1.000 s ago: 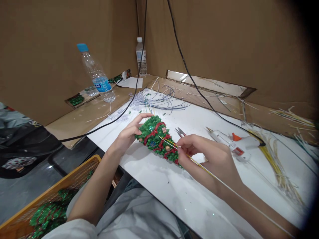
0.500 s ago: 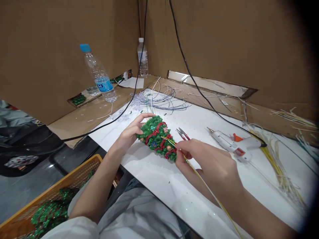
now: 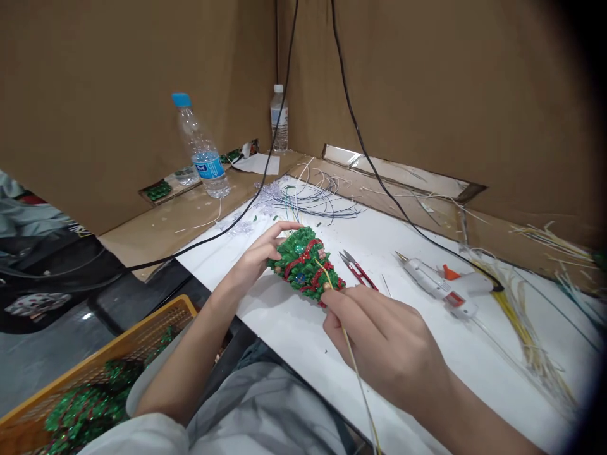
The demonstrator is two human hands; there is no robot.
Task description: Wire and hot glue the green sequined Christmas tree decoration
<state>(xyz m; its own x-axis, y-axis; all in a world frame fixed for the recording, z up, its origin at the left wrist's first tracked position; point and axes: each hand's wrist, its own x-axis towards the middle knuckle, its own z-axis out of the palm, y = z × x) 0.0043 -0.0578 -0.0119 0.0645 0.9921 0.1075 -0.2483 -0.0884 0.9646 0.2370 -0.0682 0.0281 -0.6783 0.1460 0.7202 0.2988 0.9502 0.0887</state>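
Observation:
A green Christmas tree ornament (image 3: 296, 249) lies tilted above the white board, with red garlands and small coloured baubles on its front. My left hand (image 3: 253, 259) is closed round its wide end, fingers on the near and far sides. At the narrow end my right hand (image 3: 389, 341) pinches a thin yellow wire (image 3: 356, 373). One short end of this wire crosses the tree's front; its long tail runs down toward me. My right fingertips hide the tree's tip. Small red-handled snips (image 3: 363, 273) lie open just beyond my right hand.
A white glue gun (image 3: 431, 284) and a bundle of yellow and white wires (image 3: 526, 322) lie right. Coiled wires (image 3: 317, 202) sit at the back. Two water bottles (image 3: 208, 167) stand by the cardboard walls. A black cable (image 3: 227, 229) crosses left. An orange basket (image 3: 142, 328) holds green trees.
My right hand has moved left and down along the tree's narrow end, and the wire's tail has swung left. More of the snips now shows. The camera view has shifted slightly.

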